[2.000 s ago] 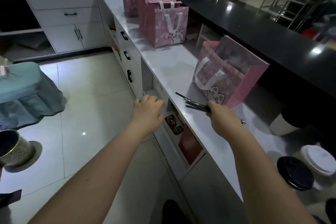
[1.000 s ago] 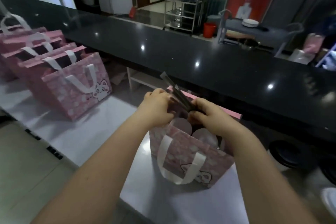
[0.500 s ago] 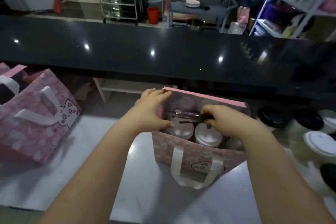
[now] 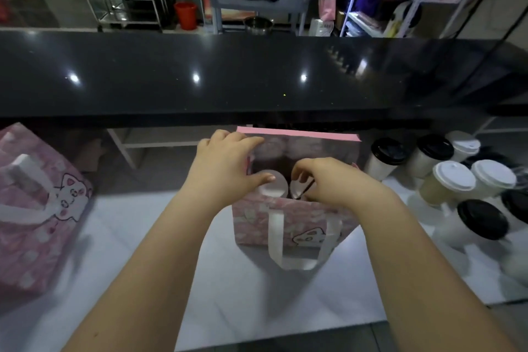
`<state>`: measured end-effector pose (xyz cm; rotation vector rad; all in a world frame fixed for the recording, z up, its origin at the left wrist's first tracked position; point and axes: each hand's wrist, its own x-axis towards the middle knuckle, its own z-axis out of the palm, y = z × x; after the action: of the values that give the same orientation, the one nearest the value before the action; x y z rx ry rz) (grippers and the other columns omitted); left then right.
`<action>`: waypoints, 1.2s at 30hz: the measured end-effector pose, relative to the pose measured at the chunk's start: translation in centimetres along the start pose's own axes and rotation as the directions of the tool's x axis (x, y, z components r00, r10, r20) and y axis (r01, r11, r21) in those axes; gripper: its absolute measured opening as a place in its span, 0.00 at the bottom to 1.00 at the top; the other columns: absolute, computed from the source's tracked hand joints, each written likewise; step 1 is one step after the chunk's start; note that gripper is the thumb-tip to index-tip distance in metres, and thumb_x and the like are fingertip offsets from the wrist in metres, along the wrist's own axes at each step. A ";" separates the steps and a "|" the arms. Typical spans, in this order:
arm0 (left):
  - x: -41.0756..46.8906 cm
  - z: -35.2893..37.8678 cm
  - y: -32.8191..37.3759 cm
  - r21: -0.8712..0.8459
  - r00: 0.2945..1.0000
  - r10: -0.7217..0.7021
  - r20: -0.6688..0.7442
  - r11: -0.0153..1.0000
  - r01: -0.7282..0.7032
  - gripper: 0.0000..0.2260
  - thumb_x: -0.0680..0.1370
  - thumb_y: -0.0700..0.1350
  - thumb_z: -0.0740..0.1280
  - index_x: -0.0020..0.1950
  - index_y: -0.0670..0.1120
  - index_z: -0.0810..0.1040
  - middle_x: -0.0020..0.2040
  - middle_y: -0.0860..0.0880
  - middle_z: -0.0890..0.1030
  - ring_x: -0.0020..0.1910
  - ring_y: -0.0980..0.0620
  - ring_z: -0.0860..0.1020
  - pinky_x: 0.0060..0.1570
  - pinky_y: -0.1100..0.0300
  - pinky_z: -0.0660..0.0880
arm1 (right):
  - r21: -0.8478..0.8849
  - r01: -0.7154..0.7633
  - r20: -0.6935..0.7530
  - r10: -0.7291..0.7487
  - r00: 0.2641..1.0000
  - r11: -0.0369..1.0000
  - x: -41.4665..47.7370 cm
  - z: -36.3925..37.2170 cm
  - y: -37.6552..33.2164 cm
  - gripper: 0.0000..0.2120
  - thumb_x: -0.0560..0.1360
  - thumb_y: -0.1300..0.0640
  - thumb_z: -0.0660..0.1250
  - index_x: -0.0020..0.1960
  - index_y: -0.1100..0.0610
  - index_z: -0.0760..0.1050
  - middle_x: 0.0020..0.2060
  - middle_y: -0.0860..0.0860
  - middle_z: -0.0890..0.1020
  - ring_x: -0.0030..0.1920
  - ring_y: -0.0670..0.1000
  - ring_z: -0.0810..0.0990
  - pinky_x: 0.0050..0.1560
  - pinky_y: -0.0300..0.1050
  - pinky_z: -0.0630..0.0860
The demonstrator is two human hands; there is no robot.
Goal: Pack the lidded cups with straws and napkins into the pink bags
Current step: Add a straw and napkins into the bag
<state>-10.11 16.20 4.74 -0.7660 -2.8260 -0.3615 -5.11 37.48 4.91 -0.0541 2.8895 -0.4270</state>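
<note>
Pink cat bag (image 4: 43, 208): far left on the counter (image 4: 228, 280)
Left hand (image 4: 225, 163): fingers curled over left edge of open bag (image 4: 303, 216)
Lidded cups (image 4: 273, 187): inside that bag
Right hand (image 4: 331, 180): pinching dark straws (image 4: 306, 189) over the lids (bit blurry)
Spare cups (image 4: 447, 180): right, beside bag

Left hand (image 4: 225, 163) and right hand (image 4: 334, 180), both bare. Continued into left forearm (image 4: 160, 251) and right forearm (image 4: 414, 251), likewise bare as far as seen. Showed short nails; left thumbnail (image 4: 270, 178) pale, rounded.
</note>
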 end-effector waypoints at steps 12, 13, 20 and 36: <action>0.5 0.3 12.5 -0.065 0.969 0.235 0.072 0.971 -0.230 0.21 0.77 0.56 0.65 0.70 0.56 0.71 0.66 0.52 0.75 0.66 0.47 0.68 0.62 0.48 0.65 | 0.086 -0.035 -0.322 0.061 0.945 0.996 -10.2 -2.5 5.7 0.12 0.75 0.60 0.66 0.56 0.48 0.77 0.52 0.45 0.79 0.56 0.48 0.74 0.54 0.48 0.74; 0.3 0.4 14.1 -0.068 0.962 0.263 0.070 0.964 -0.258 0.21 0.77 0.57 0.65 0.70 0.56 0.71 0.66 0.52 0.75 0.67 0.47 0.68 0.62 0.48 0.65 | 0.083 -0.054 -0.347 0.080 0.934 0.995 -11.6 -2.7 6.7 0.12 0.75 0.60 0.66 0.56 0.48 0.77 0.53 0.44 0.79 0.57 0.47 0.73 0.55 0.46 0.73; -1.8 3.2 28.8 -0.119 0.879 0.465 0.104 0.883 -0.453 0.22 0.78 0.59 0.64 0.70 0.56 0.71 0.67 0.53 0.74 0.67 0.48 0.68 0.62 0.48 0.65 | 0.152 -0.251 -0.446 0.293 0.845 0.956 -24.1 -1.9 16.4 0.11 0.76 0.59 0.67 0.57 0.47 0.76 0.52 0.42 0.75 0.54 0.45 0.72 0.47 0.43 0.69; -12.8 17.1 63.7 -0.227 0.597 0.731 0.331 0.676 -0.701 0.21 0.79 0.57 0.64 0.71 0.56 0.70 0.70 0.52 0.71 0.70 0.45 0.65 0.65 0.43 0.65 | 0.357 -0.620 -0.453 0.710 0.539 0.699 -55.2 7.0 39.1 0.14 0.74 0.60 0.68 0.58 0.49 0.78 0.54 0.46 0.80 0.61 0.50 0.69 0.57 0.48 0.71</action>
<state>31.61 68.32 -2.96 -2.1064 -2.5042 -0.1753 50.07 76.74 -1.30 1.4086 3.0556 -0.5709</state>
